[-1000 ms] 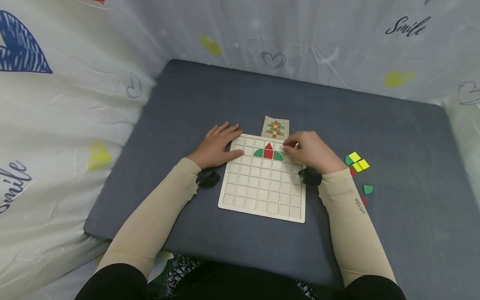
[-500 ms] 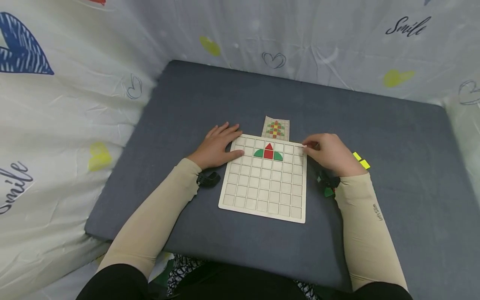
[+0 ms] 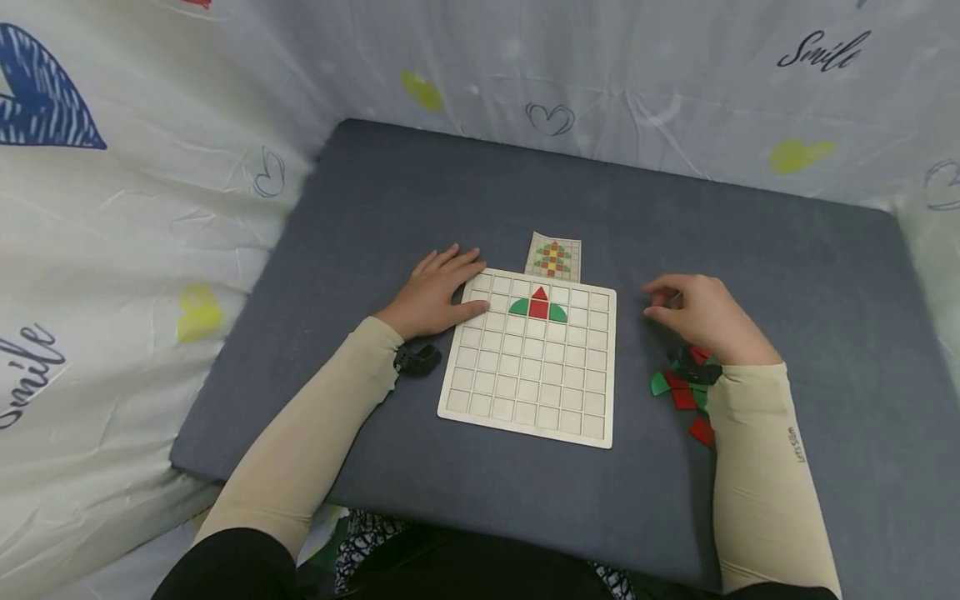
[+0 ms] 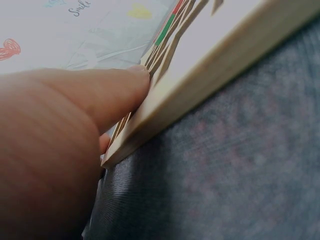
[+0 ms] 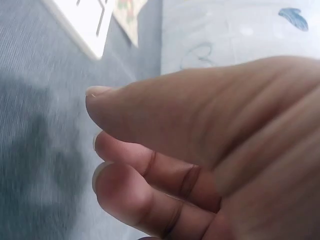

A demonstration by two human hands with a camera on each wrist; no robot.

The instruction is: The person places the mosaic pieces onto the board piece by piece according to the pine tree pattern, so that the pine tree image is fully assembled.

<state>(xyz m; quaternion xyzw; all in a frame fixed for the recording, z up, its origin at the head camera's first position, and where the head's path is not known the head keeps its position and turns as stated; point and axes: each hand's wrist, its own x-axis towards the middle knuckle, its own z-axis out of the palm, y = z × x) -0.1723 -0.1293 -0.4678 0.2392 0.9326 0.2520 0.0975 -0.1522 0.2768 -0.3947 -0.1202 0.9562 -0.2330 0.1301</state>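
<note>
In the head view my left hand (image 3: 435, 293) lies with spread fingers on the upper left corner of a pale gridded board (image 3: 528, 367); in the left wrist view the thumb presses its edge (image 4: 195, 82). On the board, a red triangle (image 3: 540, 294) tops a red square (image 3: 538, 310), with green rounded pieces (image 3: 519, 307) on both sides. My right hand (image 3: 708, 315) hovers right of the board, fingers loosely bent; the right wrist view shows nothing between the thumb and fingers (image 5: 122, 192). Red (image 3: 682, 397) and green pieces (image 3: 660, 384) lie partly hidden beneath the right wrist.
A card (image 3: 553, 257) printed with a tree-like coloured pattern touches the board's far edge. Dark grey cloth (image 3: 450, 192) covers the table. A white printed curtain (image 3: 480, 75) hangs behind and to the left.
My right hand has moved right, from above the board to beyond its right edge. More red and green pieces show below the wrist, while the yellow ones are covered. The left hand stays put.
</note>
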